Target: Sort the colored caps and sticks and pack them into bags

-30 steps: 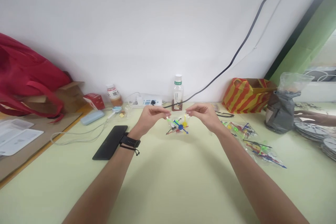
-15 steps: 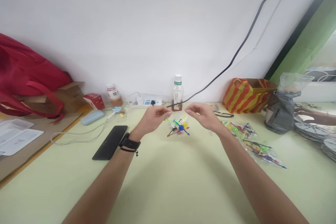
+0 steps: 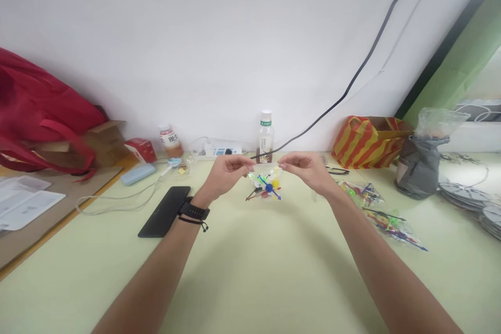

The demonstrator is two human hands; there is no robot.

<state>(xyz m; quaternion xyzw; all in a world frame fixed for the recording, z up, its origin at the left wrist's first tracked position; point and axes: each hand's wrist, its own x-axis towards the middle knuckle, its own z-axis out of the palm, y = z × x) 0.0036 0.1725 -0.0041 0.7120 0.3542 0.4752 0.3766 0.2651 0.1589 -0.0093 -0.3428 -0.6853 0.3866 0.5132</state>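
Note:
A clear plastic bag [image 3: 266,186] hangs between my hands, with small coloured plastic arrow pieces inside: blue, red, yellow, green and black. My left hand [image 3: 230,174] pinches the bag's upper left corner between thumb and fingers. At the upper right corner, my right hand [image 3: 305,171] has the same kind of pinch. A dark watch and a cord bracelet are on my left wrist. Behind the bag stands a bottle [image 3: 265,138] with a white cap. Two similar bags of arrow pieces [image 3: 395,227] lie on the table to the right of my right forearm.
On the left are a black phone [image 3: 164,212], a pale blue power bank [image 3: 138,174] with a cable, a red box [image 3: 141,150] and a second bottle [image 3: 169,141]. To the right stand a striped bag [image 3: 370,141], a grey bag [image 3: 418,167] and grey discs [image 3: 465,193].
Both hands are still pinching the bag's top corners, and the bag has risen slightly. The other person's hand at the far right has left the view.

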